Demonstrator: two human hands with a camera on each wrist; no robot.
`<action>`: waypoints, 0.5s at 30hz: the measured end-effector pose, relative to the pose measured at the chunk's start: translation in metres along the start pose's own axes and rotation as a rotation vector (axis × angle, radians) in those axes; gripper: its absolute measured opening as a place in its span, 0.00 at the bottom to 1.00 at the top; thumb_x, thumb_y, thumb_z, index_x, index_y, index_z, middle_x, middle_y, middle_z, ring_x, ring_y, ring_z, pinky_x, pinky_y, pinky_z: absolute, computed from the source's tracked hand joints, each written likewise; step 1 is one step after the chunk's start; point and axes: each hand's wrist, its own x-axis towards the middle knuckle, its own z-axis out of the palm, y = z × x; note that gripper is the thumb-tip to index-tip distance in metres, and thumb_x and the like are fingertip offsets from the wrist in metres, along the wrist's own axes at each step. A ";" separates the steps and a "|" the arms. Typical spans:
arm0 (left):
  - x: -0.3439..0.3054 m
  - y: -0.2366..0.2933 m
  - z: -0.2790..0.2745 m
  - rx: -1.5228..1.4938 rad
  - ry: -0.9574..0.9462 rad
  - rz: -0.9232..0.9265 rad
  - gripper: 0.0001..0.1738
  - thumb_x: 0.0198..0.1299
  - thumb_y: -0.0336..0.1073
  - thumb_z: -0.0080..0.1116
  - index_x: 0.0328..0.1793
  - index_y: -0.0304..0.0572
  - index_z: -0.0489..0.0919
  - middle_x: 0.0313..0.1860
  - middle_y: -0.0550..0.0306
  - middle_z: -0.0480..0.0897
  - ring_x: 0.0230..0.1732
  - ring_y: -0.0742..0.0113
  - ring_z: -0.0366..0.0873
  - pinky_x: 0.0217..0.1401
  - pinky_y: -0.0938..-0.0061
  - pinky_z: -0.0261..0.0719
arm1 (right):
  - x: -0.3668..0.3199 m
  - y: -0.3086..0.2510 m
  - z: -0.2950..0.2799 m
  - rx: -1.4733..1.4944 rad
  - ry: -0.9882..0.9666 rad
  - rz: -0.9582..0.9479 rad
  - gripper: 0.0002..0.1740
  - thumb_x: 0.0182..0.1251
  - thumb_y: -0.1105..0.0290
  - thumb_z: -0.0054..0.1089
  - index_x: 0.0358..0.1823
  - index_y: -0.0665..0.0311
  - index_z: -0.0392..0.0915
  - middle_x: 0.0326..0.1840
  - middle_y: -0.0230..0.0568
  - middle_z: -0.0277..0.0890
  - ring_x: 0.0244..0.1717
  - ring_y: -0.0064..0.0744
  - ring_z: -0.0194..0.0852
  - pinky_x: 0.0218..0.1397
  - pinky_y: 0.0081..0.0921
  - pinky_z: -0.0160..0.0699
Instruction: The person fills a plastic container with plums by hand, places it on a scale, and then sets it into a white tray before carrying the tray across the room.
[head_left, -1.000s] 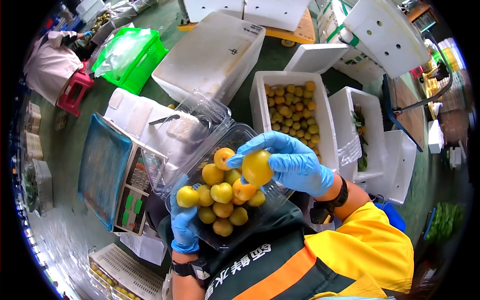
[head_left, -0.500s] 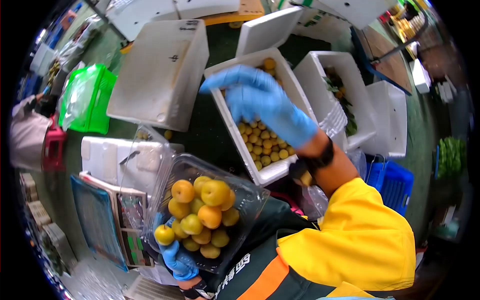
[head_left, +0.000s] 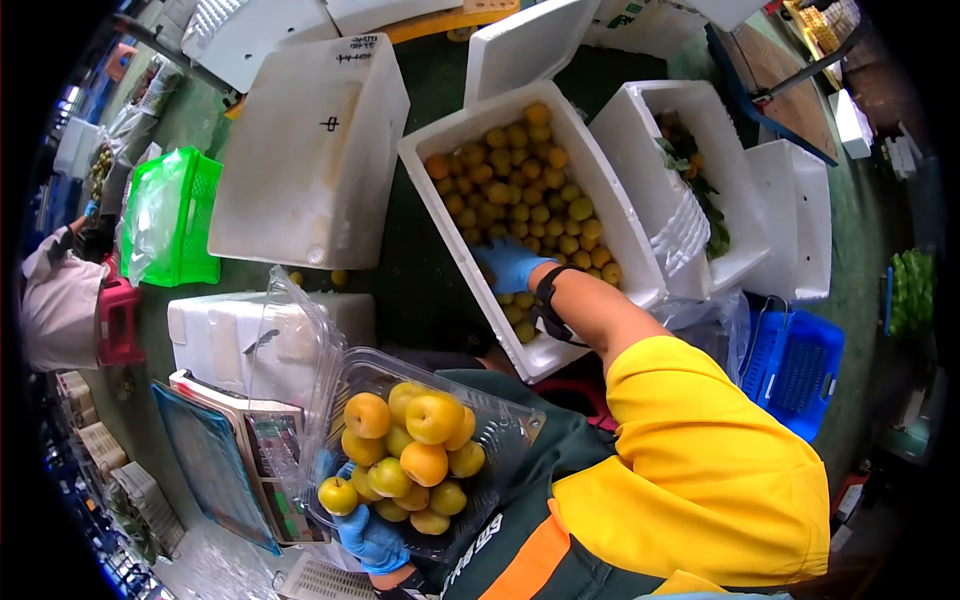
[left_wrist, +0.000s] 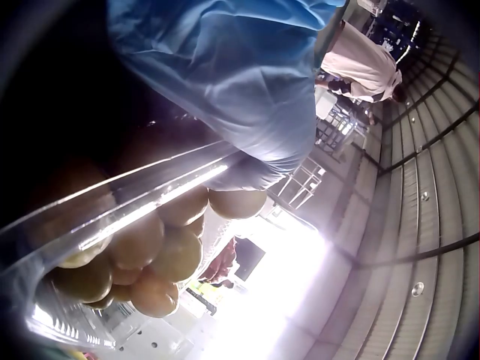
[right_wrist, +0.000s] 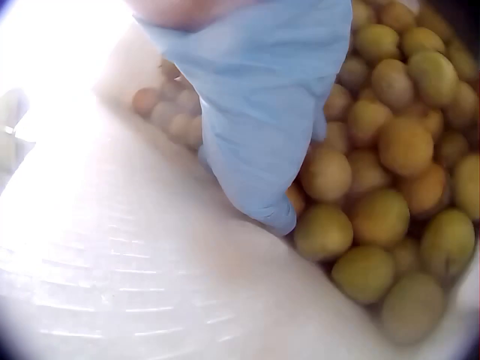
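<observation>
My blue-gloved left hand (head_left: 370,540) grips the near left edge of a clear plastic clamshell box (head_left: 508,428), its lid (head_left: 290,335) folded back on the left. Round yellow plums (head_left: 432,415) are heaped in the box, some orange, some greenish. In the left wrist view the glove (left_wrist: 232,82) covers the rim, fruit showing through the plastic. My right hand (head_left: 508,264), also gloved, reaches into a white foam box (head_left: 645,265) of similar plums (head_left: 515,175). In the right wrist view its thumb (right_wrist: 276,217) points down among the fruit beside the wall; the other fingers are mostly hidden.
Right of the plum box stands another foam box (head_left: 735,170) with leafy fruit, then a blue basket (head_left: 795,365). A scale (head_left: 215,460) lies left of the clamshell. A large closed foam box (head_left: 300,160) and a green crate (head_left: 175,220) stand beyond; a seated person (head_left: 65,305) is far left.
My right hand has let go of a plum over the clamshell heap, swung right and gone down into the foam box. The left hand keeps holding the clamshell, now lower in view.
</observation>
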 end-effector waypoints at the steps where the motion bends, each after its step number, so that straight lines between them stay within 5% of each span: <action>1: 0.001 -0.001 0.002 -0.010 -0.019 0.005 0.36 0.51 0.37 0.54 0.70 0.35 0.67 0.66 0.45 0.72 0.69 0.50 0.68 0.77 0.56 0.58 | 0.004 0.001 -0.007 -0.031 -0.054 -0.015 0.48 0.56 0.66 0.64 0.79 0.48 0.53 0.76 0.60 0.55 0.73 0.64 0.56 0.72 0.47 0.65; 5: 0.002 -0.003 -0.002 -0.016 0.035 0.001 0.35 0.51 0.37 0.54 0.69 0.36 0.68 0.64 0.46 0.73 0.68 0.50 0.69 0.77 0.56 0.58 | 0.023 0.008 0.006 0.023 -0.120 0.002 0.45 0.55 0.67 0.64 0.77 0.51 0.56 0.74 0.60 0.57 0.73 0.64 0.56 0.72 0.47 0.66; 9: 0.003 -0.002 0.003 -0.041 0.015 -0.030 0.34 0.51 0.36 0.56 0.67 0.36 0.69 0.63 0.47 0.73 0.67 0.50 0.69 0.77 0.56 0.58 | 0.015 0.009 0.022 -0.025 0.110 -0.026 0.44 0.53 0.67 0.66 0.74 0.56 0.61 0.67 0.60 0.67 0.67 0.61 0.66 0.68 0.46 0.71; 13: 0.002 0.000 0.003 -0.023 0.018 -0.023 0.33 0.51 0.37 0.57 0.67 0.36 0.70 0.63 0.48 0.73 0.67 0.51 0.69 0.77 0.57 0.58 | 0.012 0.009 0.004 0.058 -0.080 -0.007 0.46 0.52 0.66 0.68 0.75 0.54 0.59 0.62 0.61 0.73 0.65 0.66 0.66 0.67 0.49 0.71; 15: 0.004 -0.001 -0.002 -0.013 0.019 -0.010 0.33 0.51 0.37 0.57 0.66 0.37 0.70 0.63 0.48 0.73 0.67 0.51 0.69 0.76 0.57 0.58 | 0.016 0.015 0.028 0.045 0.065 0.009 0.47 0.51 0.64 0.69 0.75 0.52 0.58 0.62 0.60 0.73 0.64 0.62 0.69 0.66 0.48 0.72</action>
